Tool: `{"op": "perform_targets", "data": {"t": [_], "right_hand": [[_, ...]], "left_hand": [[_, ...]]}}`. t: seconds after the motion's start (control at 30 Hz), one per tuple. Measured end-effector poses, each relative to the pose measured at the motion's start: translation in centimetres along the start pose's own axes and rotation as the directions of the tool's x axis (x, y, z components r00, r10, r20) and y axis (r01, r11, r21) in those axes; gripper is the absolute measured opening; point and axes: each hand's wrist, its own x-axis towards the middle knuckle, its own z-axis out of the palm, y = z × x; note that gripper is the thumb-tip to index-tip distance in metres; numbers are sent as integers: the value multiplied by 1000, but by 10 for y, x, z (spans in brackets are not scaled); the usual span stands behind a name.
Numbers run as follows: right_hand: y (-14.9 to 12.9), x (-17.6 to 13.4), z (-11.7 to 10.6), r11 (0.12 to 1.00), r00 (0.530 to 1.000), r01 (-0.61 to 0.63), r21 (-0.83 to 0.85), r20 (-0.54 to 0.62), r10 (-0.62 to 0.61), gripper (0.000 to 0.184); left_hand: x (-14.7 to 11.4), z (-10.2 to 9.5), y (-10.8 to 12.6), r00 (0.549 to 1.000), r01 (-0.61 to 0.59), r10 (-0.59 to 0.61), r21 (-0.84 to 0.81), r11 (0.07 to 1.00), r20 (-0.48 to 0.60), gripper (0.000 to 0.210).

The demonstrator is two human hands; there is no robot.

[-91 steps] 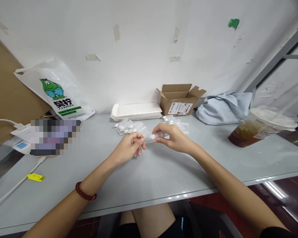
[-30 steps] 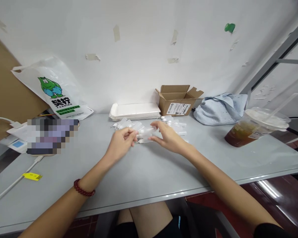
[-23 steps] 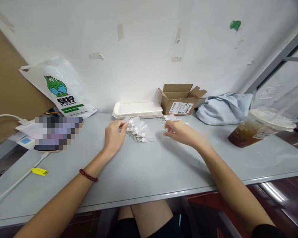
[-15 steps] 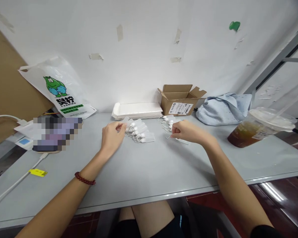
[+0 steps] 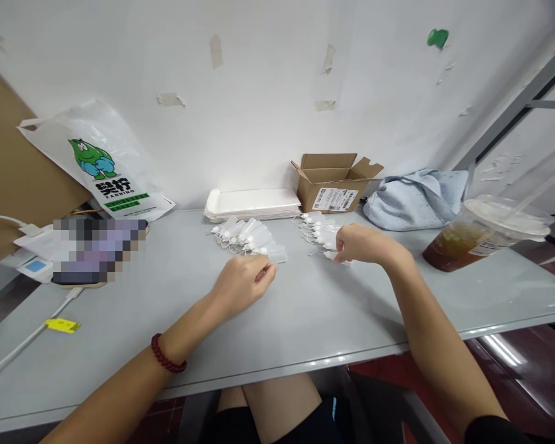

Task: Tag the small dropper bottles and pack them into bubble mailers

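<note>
Two groups of small translucent plastic pieces with white ends and thin white loops lie on the grey table. The left group [image 5: 247,233] is a slanting, overlapping row. My left hand [image 5: 243,283] is just below its nearest piece, fingers curled together; whether anything is between them is hidden. The right group [image 5: 317,228] lies in front of the carton. Over its near end, my right hand [image 5: 363,242] points down with thumb and fingers pinched on the nearest translucent piece [image 5: 330,254]. That piece is partly covered by the fingers, its loop pointing left.
Behind the pieces are a stack of white trays [image 5: 254,203] and an open cardboard box [image 5: 330,185]. At right are a blue cloth bag [image 5: 414,200] and a tilted drink cup [image 5: 472,237]. A white plastic bag [image 5: 106,166], pixelated device [image 5: 99,250] and cable [image 5: 23,348] occupy the left.
My left hand has moved right and nearer to me, from the left group's far end to below its near end. My right hand has shifted slightly right, exposing more of the right group.
</note>
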Motion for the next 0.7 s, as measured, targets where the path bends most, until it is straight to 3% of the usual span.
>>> {"op": "perform_targets", "data": {"t": [0.2,0.37,0.53,0.7], "right_hand": [[-17,-2,4,994,998,68,-87,2,-69,9],[-17,-1,6,977,978,209,52,-36,-207,6],[-24,-2,7,872,874,447,200,-304,-379,9],[-43,-4,18,784,799,581,219,-339,-497,7]], "left_hand": [[0,0,-3,997,14,-15,23,1000,71,31],[1,-1,-3,997,33,-32,-13,999,67,32],[2,-3,5,984,177,-165,-232,956,70,25],[5,-7,8,937,347,-324,-452,822,129,37]]}}
